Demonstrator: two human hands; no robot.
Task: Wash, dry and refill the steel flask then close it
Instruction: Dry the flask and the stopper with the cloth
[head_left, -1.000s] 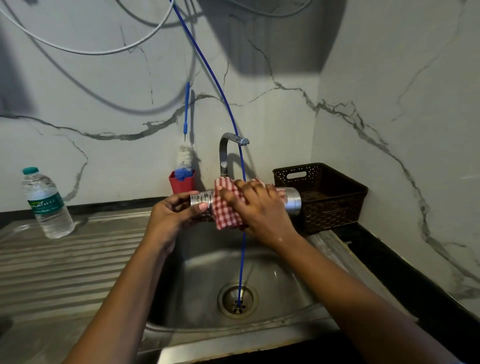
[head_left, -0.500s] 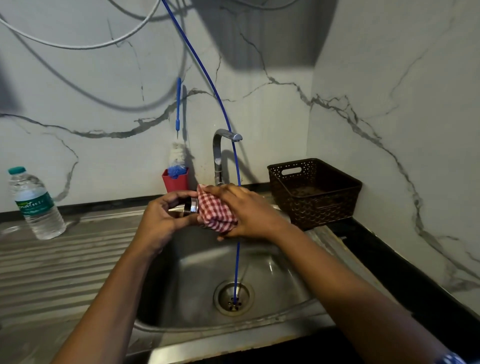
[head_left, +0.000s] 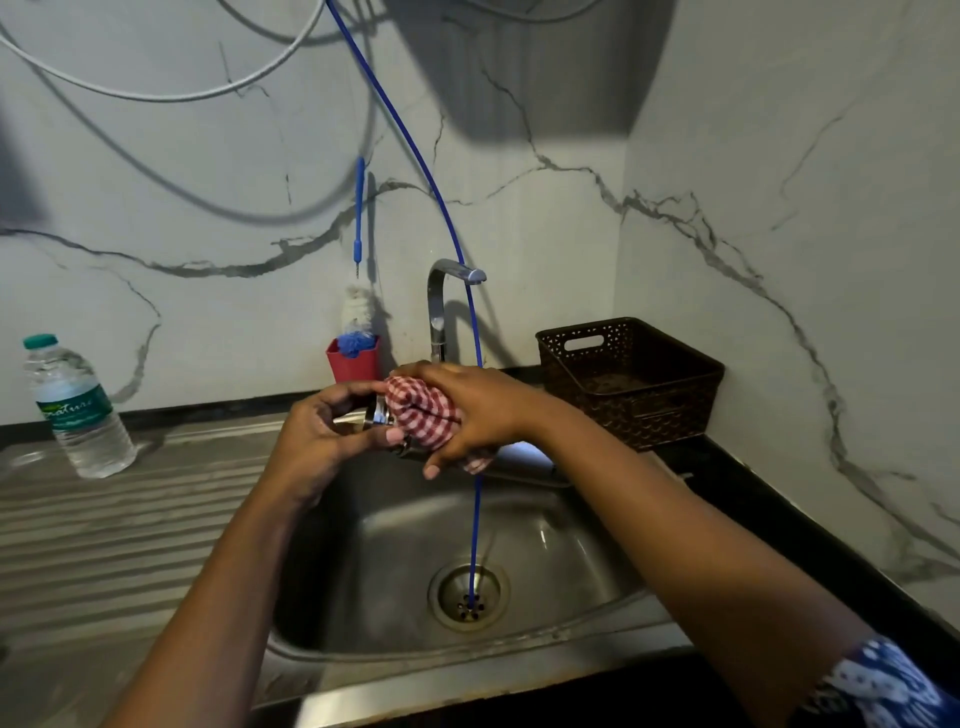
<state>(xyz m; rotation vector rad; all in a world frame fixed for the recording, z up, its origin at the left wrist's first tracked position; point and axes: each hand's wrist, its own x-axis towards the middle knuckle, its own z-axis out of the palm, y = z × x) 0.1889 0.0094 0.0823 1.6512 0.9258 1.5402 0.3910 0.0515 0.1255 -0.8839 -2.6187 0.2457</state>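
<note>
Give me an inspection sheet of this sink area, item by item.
Surface: steel sink, ribbed drainboard.
Job's things: steel flask held over the sink, checked cloth wrapped round it; water bottle upright on the drainboard.
Clutter: red cup holding a bottle brush; brown basket beside the tap.
Hands: left hand grips the flask's end; right hand holds the cloth round it.
Cables: blue cord runs down into the drain; white cable loops across the back wall.
Surroundings: marble-pattern walls.

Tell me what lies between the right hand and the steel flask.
The red checked cloth: the right hand wraps it round the flask, as the head view shows.
</note>
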